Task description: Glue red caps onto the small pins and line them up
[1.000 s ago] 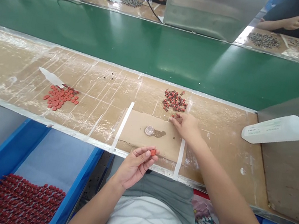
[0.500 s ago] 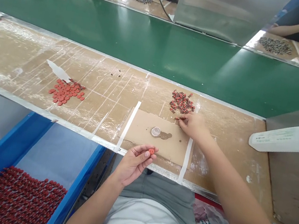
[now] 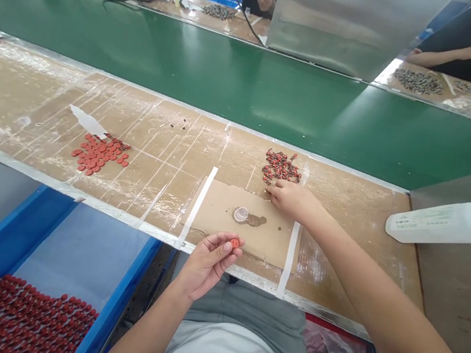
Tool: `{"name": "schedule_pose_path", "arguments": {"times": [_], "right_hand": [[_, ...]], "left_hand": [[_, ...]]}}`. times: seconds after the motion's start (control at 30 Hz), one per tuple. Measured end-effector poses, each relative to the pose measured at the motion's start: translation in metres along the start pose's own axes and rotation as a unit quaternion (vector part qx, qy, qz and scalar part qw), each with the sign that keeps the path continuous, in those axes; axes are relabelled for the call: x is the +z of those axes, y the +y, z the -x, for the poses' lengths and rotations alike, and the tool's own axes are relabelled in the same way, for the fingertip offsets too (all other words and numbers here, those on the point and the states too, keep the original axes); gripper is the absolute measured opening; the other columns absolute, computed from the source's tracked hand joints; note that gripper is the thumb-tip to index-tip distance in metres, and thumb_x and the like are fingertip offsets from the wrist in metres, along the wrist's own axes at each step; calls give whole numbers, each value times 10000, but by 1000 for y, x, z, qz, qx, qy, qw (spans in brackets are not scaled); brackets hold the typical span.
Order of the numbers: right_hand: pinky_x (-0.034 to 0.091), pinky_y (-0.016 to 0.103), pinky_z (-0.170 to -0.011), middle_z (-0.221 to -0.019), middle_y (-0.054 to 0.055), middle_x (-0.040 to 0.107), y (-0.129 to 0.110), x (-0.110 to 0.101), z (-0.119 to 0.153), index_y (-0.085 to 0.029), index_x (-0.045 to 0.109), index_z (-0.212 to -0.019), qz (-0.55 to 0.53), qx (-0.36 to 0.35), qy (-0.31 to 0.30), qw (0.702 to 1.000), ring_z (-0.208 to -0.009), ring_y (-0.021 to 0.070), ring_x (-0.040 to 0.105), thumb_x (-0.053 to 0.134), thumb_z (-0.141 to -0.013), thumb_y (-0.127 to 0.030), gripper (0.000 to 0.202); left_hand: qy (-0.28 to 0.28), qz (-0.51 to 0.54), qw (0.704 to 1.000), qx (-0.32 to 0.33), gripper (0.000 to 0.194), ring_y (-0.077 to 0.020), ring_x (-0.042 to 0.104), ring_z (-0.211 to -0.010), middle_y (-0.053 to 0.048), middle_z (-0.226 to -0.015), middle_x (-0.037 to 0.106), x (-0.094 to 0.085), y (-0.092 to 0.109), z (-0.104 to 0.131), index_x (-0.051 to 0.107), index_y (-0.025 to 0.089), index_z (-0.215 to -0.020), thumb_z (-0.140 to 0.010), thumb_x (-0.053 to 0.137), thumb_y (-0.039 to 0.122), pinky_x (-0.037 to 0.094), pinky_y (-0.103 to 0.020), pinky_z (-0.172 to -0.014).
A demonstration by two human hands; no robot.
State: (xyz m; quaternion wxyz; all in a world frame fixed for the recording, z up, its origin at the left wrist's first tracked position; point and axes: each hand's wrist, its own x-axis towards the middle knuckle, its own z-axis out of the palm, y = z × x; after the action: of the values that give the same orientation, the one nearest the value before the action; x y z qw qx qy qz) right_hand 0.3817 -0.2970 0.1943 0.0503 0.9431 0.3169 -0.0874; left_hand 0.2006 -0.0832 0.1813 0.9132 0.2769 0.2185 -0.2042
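Observation:
My left hand (image 3: 207, 264) pinches a small round red disc (image 3: 234, 242) with dark holes, like a button, between thumb and fingers near the table's front edge. My right hand (image 3: 290, 198) is at the near edge of a pile of small red-and-black parts (image 3: 281, 167). Its thumb and fingertips are pressed together; what lies between them is too small to make out. Between the hands, a small clear round dish (image 3: 240, 215) sits on a taped cardboard sheet (image 3: 217, 203), beside a wet dark patch (image 3: 256, 221).
Red discs (image 3: 96, 154) lie heaped at left beside a white strip (image 3: 87, 120). A white bottle with a blue cap (image 3: 442, 224) leans at right. Below left, a blue bin (image 3: 40, 241) holds rows of red pieces. Across the green divider (image 3: 215, 78), other people's hands are at work.
The right hand has shifted slightly left along the near side of the parts pile, its fingertips staying together. The left hand keeps the red disc. The whole view has tilted a little.

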Motion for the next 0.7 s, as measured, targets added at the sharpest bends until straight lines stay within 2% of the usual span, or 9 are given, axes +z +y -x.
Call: {"name": "schedule_pose_path", "arguments": {"times": [0.13,0.23,0.37,0.43,0.53,0.6,0.7], "right_hand": [[446,306,-753,-979,123,706,2,-5,-5,-147,742,-1029,-16,2,17,1000,-870,225,654,510,-843,-158,298],[475,283,-778,-890,66,741,10,-1,-2,-183,751,-963,-130,29,87,987,-835,194,674,580,-806,-195,232],[532,277,-702,-827,24,760,12,21,15,-210,755,-944,-317,106,200,921,-695,165,694,660,-791,-341,222],[551,295,-672,-839,36,766,8,34,25,-211,762,-944,-350,139,237,896,-671,174,697,682,-782,-381,248],[573,321,-665,-864,41,770,0,47,34,-232,777,-908,-360,178,268,876,-677,189,706,703,-775,-403,228],[586,325,-669,-853,41,770,-6,51,37,-233,781,-880,-392,194,284,853,-684,193,711,722,-763,-405,216],[597,329,-687,-872,47,770,-22,47,40,-215,773,-911,-447,215,340,799,-710,194,716,748,-750,-396,244]], "left_hand": [[1,0,1000,-2,232,-92,721,-784,-68,-976,750,0,-1,-2,732,149,-942,-719,794,140,572,-112,-718],[-9,-4,1000,2,256,-91,721,-801,-71,-1001,749,-1,-1,-3,737,150,-960,-712,794,117,567,-109,-735],[-18,-4,1000,10,249,-86,720,-805,-64,-1007,748,-4,0,-4,742,161,-959,-719,789,115,563,-105,-733],[-19,-3,1000,16,237,-86,720,-801,-59,-995,750,-5,0,-5,743,165,-957,-727,786,129,565,-107,-727],[-23,-4,999,27,230,-91,720,-805,-58,-981,753,-6,1,-8,745,166,-959,-734,785,145,569,-114,-732],[-26,-6,999,35,223,-90,719,-808,-59,-988,752,-7,2,-10,747,165,-955,-736,784,149,568,-114,-735],[-30,-13,998,57,214,-83,716,-807,-55,-1014,747,-8,2,-13,748,163,-952,-741,777,141,565,-110,-736]]}}
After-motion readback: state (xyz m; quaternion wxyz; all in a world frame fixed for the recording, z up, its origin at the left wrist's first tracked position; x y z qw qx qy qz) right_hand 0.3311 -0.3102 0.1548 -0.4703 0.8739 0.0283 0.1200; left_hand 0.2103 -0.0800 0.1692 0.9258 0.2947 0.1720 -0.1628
